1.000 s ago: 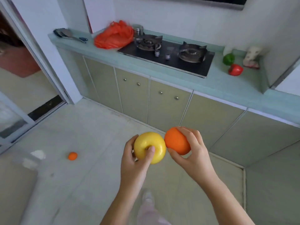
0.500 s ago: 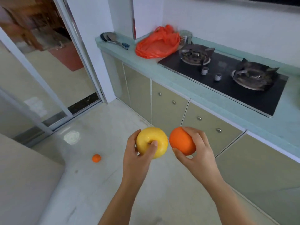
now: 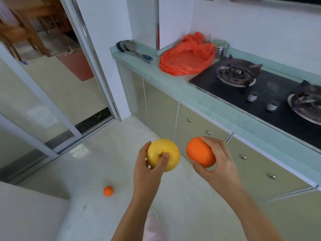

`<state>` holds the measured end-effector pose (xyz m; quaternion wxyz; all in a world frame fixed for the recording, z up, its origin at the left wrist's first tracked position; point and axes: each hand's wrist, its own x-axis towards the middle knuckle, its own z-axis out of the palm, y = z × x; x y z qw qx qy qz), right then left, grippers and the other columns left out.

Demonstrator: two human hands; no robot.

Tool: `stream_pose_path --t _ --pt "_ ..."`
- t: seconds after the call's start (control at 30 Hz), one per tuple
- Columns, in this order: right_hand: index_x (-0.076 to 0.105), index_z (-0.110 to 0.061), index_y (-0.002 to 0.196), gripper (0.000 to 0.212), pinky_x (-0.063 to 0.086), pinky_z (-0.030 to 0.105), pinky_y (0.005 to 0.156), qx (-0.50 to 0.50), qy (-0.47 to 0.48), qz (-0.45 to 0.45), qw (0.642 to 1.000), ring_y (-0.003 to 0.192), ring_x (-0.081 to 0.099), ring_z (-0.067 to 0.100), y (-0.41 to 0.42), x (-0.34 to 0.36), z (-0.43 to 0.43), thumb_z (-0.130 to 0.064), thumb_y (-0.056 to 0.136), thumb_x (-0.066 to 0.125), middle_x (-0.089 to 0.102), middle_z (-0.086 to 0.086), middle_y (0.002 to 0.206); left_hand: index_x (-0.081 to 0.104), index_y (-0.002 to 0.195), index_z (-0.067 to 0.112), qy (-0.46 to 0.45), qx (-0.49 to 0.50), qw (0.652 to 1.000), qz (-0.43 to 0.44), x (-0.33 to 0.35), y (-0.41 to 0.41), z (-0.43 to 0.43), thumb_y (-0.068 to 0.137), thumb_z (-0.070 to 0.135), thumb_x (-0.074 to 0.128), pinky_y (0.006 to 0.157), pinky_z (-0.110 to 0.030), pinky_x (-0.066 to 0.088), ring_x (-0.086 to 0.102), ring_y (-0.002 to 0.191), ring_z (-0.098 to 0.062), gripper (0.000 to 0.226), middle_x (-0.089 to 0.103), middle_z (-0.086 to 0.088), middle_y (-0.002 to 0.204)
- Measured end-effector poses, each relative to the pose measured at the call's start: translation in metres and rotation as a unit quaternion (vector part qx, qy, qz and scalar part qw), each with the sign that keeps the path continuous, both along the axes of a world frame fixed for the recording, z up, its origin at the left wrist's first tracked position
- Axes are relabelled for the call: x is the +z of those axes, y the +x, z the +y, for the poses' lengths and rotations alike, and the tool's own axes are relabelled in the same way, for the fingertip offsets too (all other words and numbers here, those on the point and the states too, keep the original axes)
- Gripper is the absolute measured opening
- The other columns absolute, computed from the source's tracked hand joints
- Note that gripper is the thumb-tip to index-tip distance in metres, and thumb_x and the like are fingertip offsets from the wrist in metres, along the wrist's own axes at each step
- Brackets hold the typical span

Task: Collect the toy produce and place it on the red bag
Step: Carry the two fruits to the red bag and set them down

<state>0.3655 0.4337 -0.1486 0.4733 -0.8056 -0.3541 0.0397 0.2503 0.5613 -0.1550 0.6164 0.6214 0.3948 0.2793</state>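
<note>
Head view: we looked down on both hands, held out over the floor in front of the cabinet doors.
Left hand: we found it clamped on the yellow toy apple, the thumb lying across the stem dimple and the fingers behind the fruit.
Right hand: it was wrapped round the toy orange, fingers over the top, thumb underneath.
Apple and orange: they were held side by side, near each other but not touching; both were well apart from the bag.
Small orange toy: it lay on the floor at lower left, well apart from either hand.
Red bag: it lay spread on the pale green surface, just beside the near burner of the black stove.
Utensils: these rested at the far end of the surface, left of the bag.
Metal canister: it stood behind the bag; we could not tell whether they touched.
</note>
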Motion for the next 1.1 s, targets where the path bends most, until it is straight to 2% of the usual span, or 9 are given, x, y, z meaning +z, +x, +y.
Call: stream_pose_path --t 0.1,0.23,0.37,0.43,0.57,0.67,0.8,0.97,1.1 --pt "0.045 -0.034 0.116 0.063 0.033 -0.003 0.075 0.017 -0.011 -0.006 1.000 0.099 0.045 0.009 0.021 0.009 0.058 -0.013 0.067 0.079 0.044 -0.002 0.123 0.048 0.120 0.034 0.009 -0.003 1.000 -0.005 0.007 0.022 0.058 0.080 0.023 0.069 0.070 -0.015 0.044 0.052 0.099 -0.003 0.046 0.053 0.016 0.109" --pt "0.043 -0.037 0.115 0.063 0.035 -0.002 0.075 0.033 0.000 -0.013 0.999 0.103 0.045 -0.001 0.048 0.020 0.131 -0.015 0.068 0.079 0.042 -0.004 0.122 0.047 0.119 0.036 0.023 0.003 1.000 -0.003 0.014 0.043 0.130 0.080 0.025 0.069 0.072 -0.018 0.045 0.053 0.099 -0.008 0.047 0.052 0.012 0.112" --pt "0.040 -0.044 0.114 0.066 0.037 -0.002 0.074 0.041 0.000 -0.021 0.999 0.103 0.045 0.001 0.067 0.020 0.185 -0.018 0.068 0.079 0.039 -0.009 0.120 0.045 0.116 0.039 0.024 0.005 1.000 -0.002 0.015 0.059 0.181 0.080 0.026 0.069 0.068 -0.016 0.043 0.052 0.095 -0.005 0.046 0.051 0.012 0.109" --pt "0.037 -0.048 0.112 0.066 0.036 -0.002 0.075 0.055 -0.005 -0.017 0.998 0.104 0.042 -0.006 0.073 0.019 0.203 -0.020 0.069 0.078 0.037 -0.012 0.120 0.045 0.118 0.038 0.028 0.011 1.000 0.002 0.014 0.064 0.197 0.079 0.027 0.069 0.071 -0.019 0.043 0.051 0.096 -0.009 0.047 0.050 0.010 0.112" --pt "0.038 -0.042 0.115 0.063 0.036 -0.003 0.074 0.067 -0.017 -0.019 0.997 0.103 0.044 0.001 0.091 0.013 0.240 -0.021 0.070 0.077 0.039 -0.007 0.122 0.043 0.116 0.039 0.029 0.018 0.999 0.012 0.010 0.079 0.228 0.079 0.027 0.070 0.077 -0.025 0.044 0.051 0.094 -0.006 0.047 0.049 0.011 0.110" --pt "0.040 -0.040 0.117 0.063 0.037 -0.001 0.075 0.079 -0.018 -0.018 0.997 0.106 0.042 -0.001 0.111 0.007 0.267 -0.021 0.070 0.077 0.039 -0.006 0.123 0.043 0.120 0.037 0.030 0.024 0.999 0.020 0.004 0.096 0.251 0.079 0.028 0.070 0.071 -0.019 0.044 0.050 0.092 -0.003 0.050 0.049 0.009 0.115" --pt "0.042 -0.036 0.120 0.061 0.040 0.003 0.076 0.077 -0.009 -0.007 0.997 0.106 0.044 0.005 0.145 0.001 0.304 -0.025 0.071 0.077 0.040 -0.005 0.124 0.047 0.123 0.032 0.027 0.028 0.999 0.025 -0.001 0.125 0.284 0.078 0.027 0.070 0.069 -0.015 0.044 0.052 0.097 -0.008 0.051 0.051 0.008 0.115" --pt "0.045 -0.033 0.120 0.061 0.039 0.006 0.076 0.051 0.015 -0.003 0.999 0.105 0.044 0.006 0.206 -0.002 0.355 -0.021 0.070 0.077 0.041 -0.006 0.122 0.045 0.115 0.037 0.048 -0.003 0.999 0.019 0.004 0.190 0.335 0.078 0.027 0.071 0.068 -0.013 0.043 0.051 0.095 0.000 0.047 0.049 0.020 0.108" --pt "0.046 -0.032 0.118 0.060 0.034 -0.001 0.078 0.012 0.038 -0.007 0.999 0.099 0.042 0.001 0.266 0.008 0.386 -0.016 0.070 0.077 0.042 -0.006 0.119 0.046 0.113 0.038 0.075 -0.037 0.996 0.025 0.021 0.253 0.375 0.078 0.027 0.071 0.069 -0.015 0.044 0.052 0.094 0.000 0.045 0.049 0.021 0.107"
